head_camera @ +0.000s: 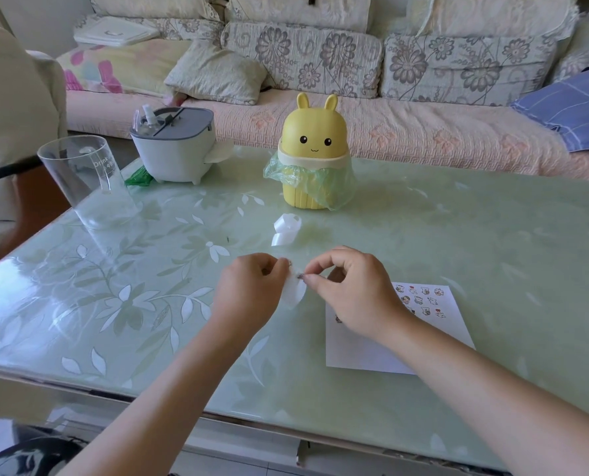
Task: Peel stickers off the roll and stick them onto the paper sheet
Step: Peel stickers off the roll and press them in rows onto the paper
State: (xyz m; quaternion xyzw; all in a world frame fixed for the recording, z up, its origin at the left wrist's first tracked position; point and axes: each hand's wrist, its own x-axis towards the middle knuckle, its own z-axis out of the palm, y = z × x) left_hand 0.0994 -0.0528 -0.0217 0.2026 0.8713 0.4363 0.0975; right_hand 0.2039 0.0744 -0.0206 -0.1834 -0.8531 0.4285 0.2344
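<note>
My left hand (251, 290) holds a white strip of the sticker roll (294, 293) above the table, fingers curled round its upper end. My right hand (351, 290) pinches at the strip's top edge with thumb and forefinger, right next to the left fingers. The white paper sheet (433, 334) lies flat on the table under and to the right of my right wrist, with several small cartoon stickers (423, 300) in rows near its far edge. A curled piece of white backing tape (286, 230) lies on the table beyond my hands.
A yellow rabbit-shaped bin (315, 152) with a green bag stands mid-table. A grey-lidded white container (174, 146) and a clear plastic cup (87, 180) stand at the far left. The green floral glass table (148, 286) ends at its near edge; a sofa runs behind.
</note>
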